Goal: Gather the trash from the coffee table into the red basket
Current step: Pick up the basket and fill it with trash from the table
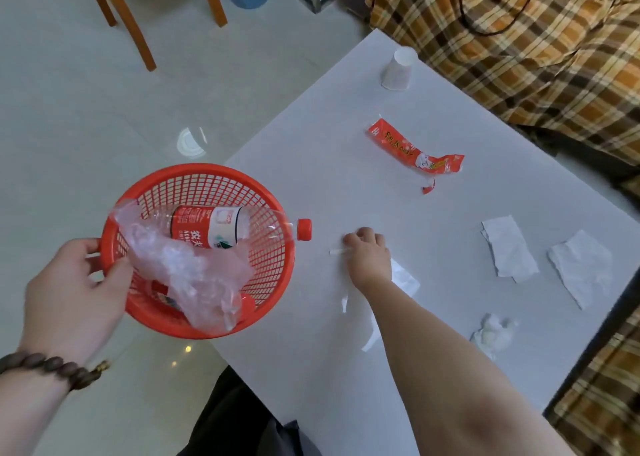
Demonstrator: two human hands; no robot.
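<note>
Item 1, red basket (277, 248): held off the near-left edge of the coffee table (311, 116) by my left hand (69, 289), thumb and fingers clamped on its rim. Contents: one plastic bottle (214, 227) lying across it, its red cap past the rim, and a crumpled clear bag (180, 268).

Item 2, my right hand (367, 251): knuckles up, fingers curled down on the tabletop, pinching a small white stick-like scrap (336, 251); a torn white paper (403, 277) lies partly under the wrist.

Items outstanding on the table: red wrapper (412, 151), upturned paper cup (398, 69), two flat tissues (509, 251) (581, 268), one balled tissue (491, 334).

Risks, as I judge them: the scrap is thin and flat to the surface, so my pinch may slip. The basket is tilted and the bottle overhangs, so a jolt could roll it out. Light tissues may slide to the floor if my forearm sweeps them.
</note>
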